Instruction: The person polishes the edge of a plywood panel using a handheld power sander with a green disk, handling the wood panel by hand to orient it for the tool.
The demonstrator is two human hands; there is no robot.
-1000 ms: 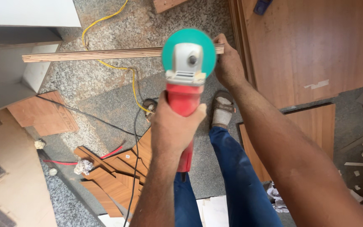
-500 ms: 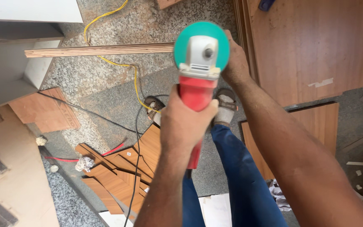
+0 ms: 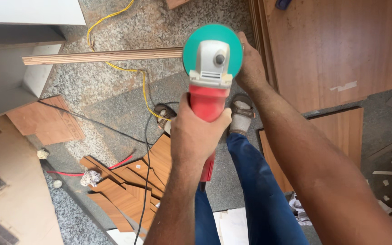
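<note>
The left hand [image 3: 198,134] is clenching the heavy, rigid red grinder [image 3: 209,86] by its body, while the right hand [image 3: 250,68] is gripping the stiff plywood strip [image 3: 105,55].

Floor [image 3: 114,97] is of speckled grey granite, evenly daylit. A large brown laminate sheet [image 3: 336,45] is laid at far right, with a smaller one [image 3: 336,140] nearer. Offcuts of wood laminate [image 3: 128,186] are scattered at near left, with crumpled scraps beside them. A yellow cable [image 3: 114,68] and a black cable [image 3: 146,149] are run across the floor. A white and grey cabinet [image 3: 10,50] is noted at far left.
</note>
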